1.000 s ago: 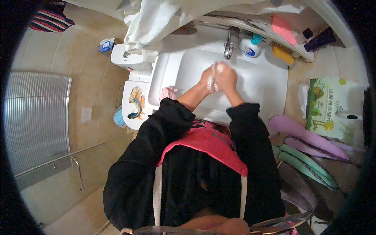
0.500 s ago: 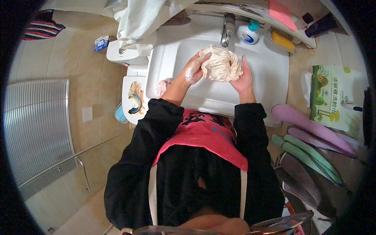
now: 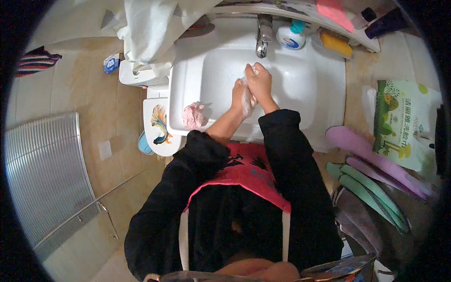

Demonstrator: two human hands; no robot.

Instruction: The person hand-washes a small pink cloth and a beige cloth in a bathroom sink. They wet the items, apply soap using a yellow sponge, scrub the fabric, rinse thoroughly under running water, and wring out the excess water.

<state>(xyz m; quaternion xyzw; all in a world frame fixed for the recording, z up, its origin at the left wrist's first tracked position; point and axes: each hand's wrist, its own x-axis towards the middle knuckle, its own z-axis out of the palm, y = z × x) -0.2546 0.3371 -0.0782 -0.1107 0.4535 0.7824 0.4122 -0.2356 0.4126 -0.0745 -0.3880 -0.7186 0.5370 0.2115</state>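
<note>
Over the white sink basin (image 3: 221,70), below the tap (image 3: 264,35), my two hands are pressed together. My right hand (image 3: 260,82) is closed, its fingers curled over the top of my left. My left hand (image 3: 238,96) is closed too, with whitish lather along its edge and wrist. Between them the cream cloth is bunched up and almost wholly hidden; only a pale bit shows near the fingers. A crumpled pink cloth (image 3: 193,115) lies on the sink's left front corner, beside my left forearm.
A white soap bottle with a teal cap (image 3: 291,37) and a yellow sponge (image 3: 335,43) stand behind the basin. To the right are a green-and-white wipes pack (image 3: 404,127) and purple and green padded hangers (image 3: 357,141). The toilet lid (image 3: 152,131) is at the left.
The cream cloth, spread between my two hands before, is now squeezed small inside them. My right hand has moved left onto my left hand. The view has shifted slightly.
</note>
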